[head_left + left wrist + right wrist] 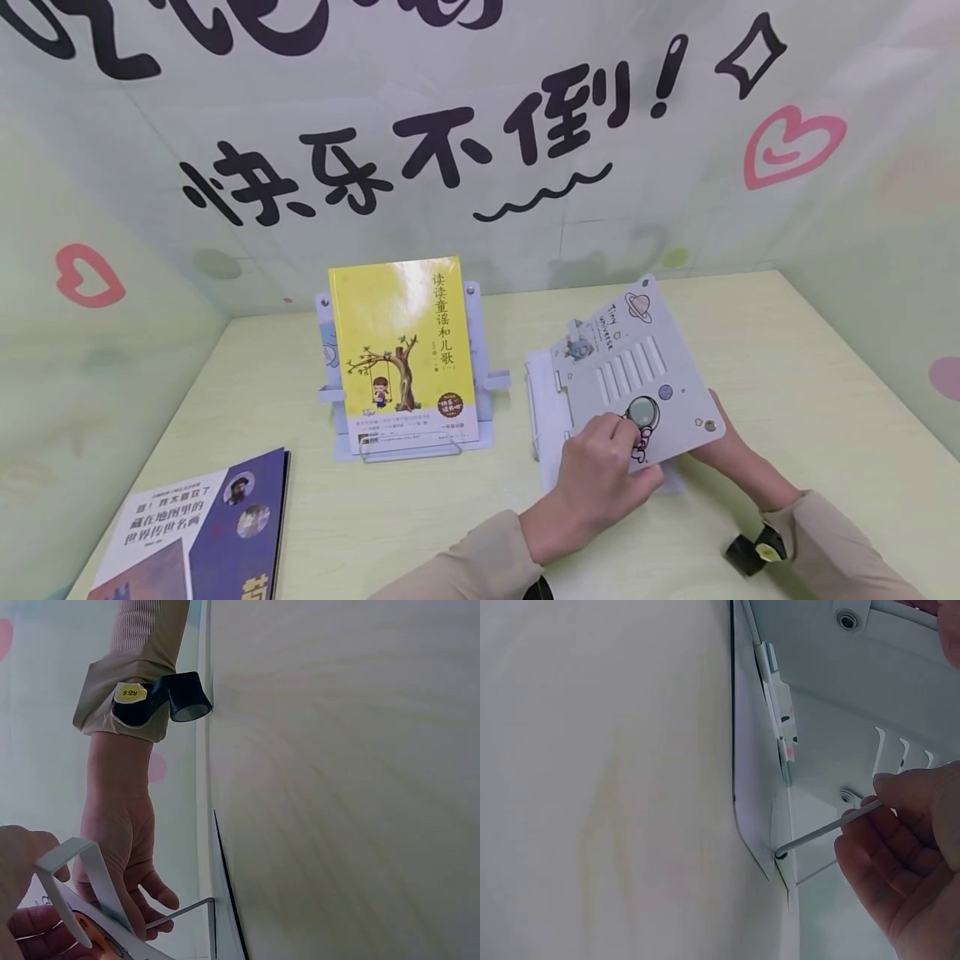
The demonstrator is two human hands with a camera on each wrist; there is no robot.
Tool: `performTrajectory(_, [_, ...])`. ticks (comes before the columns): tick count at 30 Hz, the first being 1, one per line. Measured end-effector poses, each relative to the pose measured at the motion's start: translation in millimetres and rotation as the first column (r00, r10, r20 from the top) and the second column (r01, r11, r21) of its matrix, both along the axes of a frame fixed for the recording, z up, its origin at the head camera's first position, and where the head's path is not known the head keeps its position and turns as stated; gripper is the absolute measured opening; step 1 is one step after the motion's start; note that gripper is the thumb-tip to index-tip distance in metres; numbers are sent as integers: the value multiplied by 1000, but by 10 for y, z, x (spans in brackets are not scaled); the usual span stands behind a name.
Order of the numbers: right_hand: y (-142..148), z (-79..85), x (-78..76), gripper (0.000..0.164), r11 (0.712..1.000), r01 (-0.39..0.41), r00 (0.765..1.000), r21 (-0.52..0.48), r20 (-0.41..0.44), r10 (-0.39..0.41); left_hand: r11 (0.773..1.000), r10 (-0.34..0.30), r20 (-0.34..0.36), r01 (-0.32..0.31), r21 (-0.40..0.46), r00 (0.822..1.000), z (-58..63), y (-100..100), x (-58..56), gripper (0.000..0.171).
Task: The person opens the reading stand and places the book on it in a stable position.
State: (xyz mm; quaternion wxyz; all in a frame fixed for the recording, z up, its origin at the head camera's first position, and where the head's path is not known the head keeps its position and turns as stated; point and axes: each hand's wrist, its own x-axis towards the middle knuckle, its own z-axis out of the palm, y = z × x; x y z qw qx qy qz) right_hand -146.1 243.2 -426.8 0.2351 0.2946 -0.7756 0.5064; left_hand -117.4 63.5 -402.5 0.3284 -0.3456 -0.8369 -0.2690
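A white book stand (652, 358) with "Tiny universe" and an astronaut printed on it has its back panel tilted up from its flat base (551, 408). My left hand (588, 475) grips the panel at its near side, fingers curled by the astronaut picture. Behind the panel is my right hand (731, 450), largely hidden in the head view. The right wrist view shows that hand (907, 847) pinching a thin metal support rod (825, 830) between thumb and fingers. The rod's lower end meets the base. In the left wrist view, a white bent bracket (94, 881) stands beside both hands.
A yellow children's book (401, 350) leans on another stand (480, 367) at the table's middle. A purple and white book (232, 517) lies at the front left. Behind the table hangs a printed backdrop (435, 225) with large black characters.
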Motion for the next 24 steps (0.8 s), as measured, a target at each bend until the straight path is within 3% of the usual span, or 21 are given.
performTrajectory(3, [-6,18,7,83,1000,16,1000,-5,-4,-16,999,-30,23,29,21,999,17,-12,1,29])
performTrajectory(6, [-10,38,29,61,998,56,998,-3,18,-56,994,-95,79,89,66,992,48,-48,-26,31])
performTrajectory(8, [-10,53,52,49,993,115,993,23,30,-116,985,-147,149,132,107,978,76,-83,-81,30])
performTrajectory(11, [-8,76,107,41,976,205,976,74,62,-209,974,-194,287,151,167,938,111,-137,-235,22])
performTrajectory(15, [-22,96,198,38,951,284,949,120,104,-296,977,-144,449,56,204,882,122,-178,-524,25])
performTrajectory(21, [-65,109,302,35,952,302,917,53,258,-305,979,-54,627,-81,185,777,173,-171,-839,34])
performTrajectory(24, [-86,123,344,45,964,264,924,-1,288,-253,974,-55,677,-109,197,734,197,-130,-940,35])
